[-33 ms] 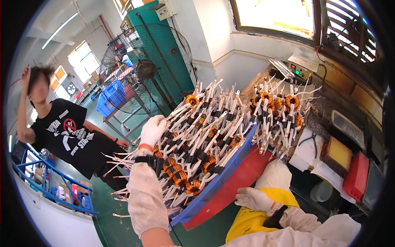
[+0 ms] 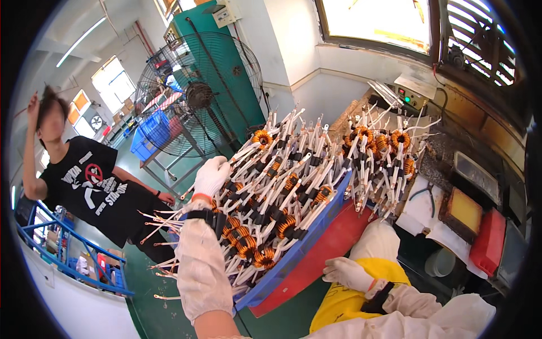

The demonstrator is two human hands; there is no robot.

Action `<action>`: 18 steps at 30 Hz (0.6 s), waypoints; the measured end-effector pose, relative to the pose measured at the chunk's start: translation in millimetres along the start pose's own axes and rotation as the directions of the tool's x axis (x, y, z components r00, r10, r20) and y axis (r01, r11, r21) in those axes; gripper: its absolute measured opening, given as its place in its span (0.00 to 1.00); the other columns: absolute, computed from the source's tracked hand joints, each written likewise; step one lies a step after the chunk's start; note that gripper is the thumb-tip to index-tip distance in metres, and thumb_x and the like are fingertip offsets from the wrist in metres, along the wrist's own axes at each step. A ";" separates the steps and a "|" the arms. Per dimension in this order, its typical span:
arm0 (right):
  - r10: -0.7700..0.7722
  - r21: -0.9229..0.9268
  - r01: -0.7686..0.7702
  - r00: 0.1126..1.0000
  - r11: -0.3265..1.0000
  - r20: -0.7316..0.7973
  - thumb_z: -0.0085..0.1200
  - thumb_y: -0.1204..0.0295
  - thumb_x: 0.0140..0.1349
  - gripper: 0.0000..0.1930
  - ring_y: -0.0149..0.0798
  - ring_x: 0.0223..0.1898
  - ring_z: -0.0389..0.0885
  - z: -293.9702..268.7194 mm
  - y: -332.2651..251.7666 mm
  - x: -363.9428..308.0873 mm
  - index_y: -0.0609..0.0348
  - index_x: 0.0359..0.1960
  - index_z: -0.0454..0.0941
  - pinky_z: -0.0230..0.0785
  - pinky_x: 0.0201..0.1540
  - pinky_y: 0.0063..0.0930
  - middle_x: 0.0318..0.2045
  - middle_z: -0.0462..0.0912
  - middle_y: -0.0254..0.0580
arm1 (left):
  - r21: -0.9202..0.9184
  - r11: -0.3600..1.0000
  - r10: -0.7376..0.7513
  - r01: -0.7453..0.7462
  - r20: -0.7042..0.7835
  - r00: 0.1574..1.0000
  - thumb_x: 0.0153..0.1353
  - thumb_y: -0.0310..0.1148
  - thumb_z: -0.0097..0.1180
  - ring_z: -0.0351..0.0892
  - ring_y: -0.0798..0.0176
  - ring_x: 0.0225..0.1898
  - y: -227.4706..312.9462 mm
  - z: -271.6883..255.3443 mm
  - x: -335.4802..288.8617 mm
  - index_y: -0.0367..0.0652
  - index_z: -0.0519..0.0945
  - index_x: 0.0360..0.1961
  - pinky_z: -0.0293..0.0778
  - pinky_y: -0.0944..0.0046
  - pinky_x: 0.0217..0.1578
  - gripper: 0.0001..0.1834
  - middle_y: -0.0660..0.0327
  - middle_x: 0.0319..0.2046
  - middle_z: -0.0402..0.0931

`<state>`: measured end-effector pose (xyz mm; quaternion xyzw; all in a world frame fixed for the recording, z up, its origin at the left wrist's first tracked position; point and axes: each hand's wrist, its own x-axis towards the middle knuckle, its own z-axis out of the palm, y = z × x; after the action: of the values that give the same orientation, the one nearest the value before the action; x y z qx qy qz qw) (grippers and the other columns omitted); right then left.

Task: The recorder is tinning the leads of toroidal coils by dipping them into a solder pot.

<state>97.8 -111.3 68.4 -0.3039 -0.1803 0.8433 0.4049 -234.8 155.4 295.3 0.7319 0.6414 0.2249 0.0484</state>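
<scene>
Head view shows the left hand (image 2: pixel 212 176), in a white glove, laid over the far edge of a blue tray (image 2: pixel 293 254) tilted up toward the camera; whether its fingers curl around the rim I cannot tell. Just right of that hand the tray is packed with coils (image 2: pixel 282 186): copper-orange windings with black sleeves and long white leads bristling outward. The right hand (image 2: pixel 351 275), also gloved, rests loosely open below the tray's lower edge, holding nothing, beside a red tray (image 2: pixel 333 248) underneath
</scene>
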 end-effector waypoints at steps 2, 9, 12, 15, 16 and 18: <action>-0.156 -0.410 0.079 0.975 0.909 -0.159 0.54 0.64 0.65 0.21 0.51 0.55 0.74 34.9 -20.3 -5.7 0.62 0.56 0.69 0.62 0.65 0.48 0.52 0.75 0.51 | 0.029 0.999 -0.031 0.030 0.040 0.999 0.60 0.47 0.47 0.78 0.45 0.51 14.7 11.5 21.3 0.44 0.81 0.48 0.71 0.53 0.53 0.22 0.47 0.46 0.80; -0.566 -0.743 0.340 0.490 -0.576 0.663 0.66 0.69 0.41 0.31 0.50 0.58 0.72 89.9 -101.7 49.5 0.55 0.53 0.75 0.62 0.63 0.49 0.55 0.74 0.46 | 0.032 0.998 -0.056 0.052 0.146 0.988 0.58 0.49 0.49 0.78 0.46 0.52 27.0 50.5 74.6 0.46 0.81 0.49 0.71 0.53 0.54 0.24 0.48 0.46 0.81; -0.526 -0.688 0.367 0.452 -0.626 0.720 0.67 0.70 0.34 0.37 0.51 0.61 0.69 73.0 -93.2 73.8 0.56 0.54 0.73 0.59 0.63 0.57 0.58 0.71 0.49 | 0.053 0.998 -0.043 0.036 0.131 0.990 0.56 0.51 0.50 0.76 0.45 0.54 41.2 67.7 98.6 0.46 0.78 0.54 0.71 0.51 0.54 0.28 0.48 0.50 0.79; -0.559 -0.744 0.338 0.501 -0.576 0.660 0.68 0.68 0.33 0.40 0.53 0.59 0.69 69.0 -83.5 76.4 0.57 0.56 0.71 0.62 0.57 0.58 0.57 0.70 0.49 | 0.071 0.995 -0.070 0.063 0.093 0.993 0.54 0.50 0.50 0.75 0.42 0.54 37.7 89.1 120.5 0.42 0.72 0.56 0.71 0.50 0.55 0.32 0.42 0.51 0.76; -0.572 -0.754 0.324 0.502 -0.571 0.649 0.68 0.68 0.33 0.40 0.53 0.59 0.69 64.9 -79.5 77.1 0.57 0.56 0.71 0.62 0.57 0.58 0.57 0.70 0.49 | 0.081 0.992 -0.102 0.099 0.038 0.994 0.53 0.49 0.50 0.75 0.41 0.54 37.7 96.1 126.0 0.41 0.71 0.56 0.71 0.49 0.55 0.32 0.40 0.51 0.75; -0.551 -0.751 0.364 0.518 -0.550 0.654 0.68 0.67 0.34 0.40 0.52 0.59 0.69 58.5 -73.2 78.9 0.57 0.57 0.70 0.63 0.54 0.56 0.56 0.70 0.49 | 0.035 0.991 -0.132 0.130 0.062 0.989 0.52 0.49 0.52 0.76 0.39 0.52 31.0 106.2 136.5 0.36 0.70 0.55 0.71 0.48 0.53 0.34 0.37 0.49 0.76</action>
<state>62.8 -7.7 123.7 -0.4058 -0.8255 0.0475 0.3893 -154.4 304.3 247.9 0.6957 0.6896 0.1877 0.0722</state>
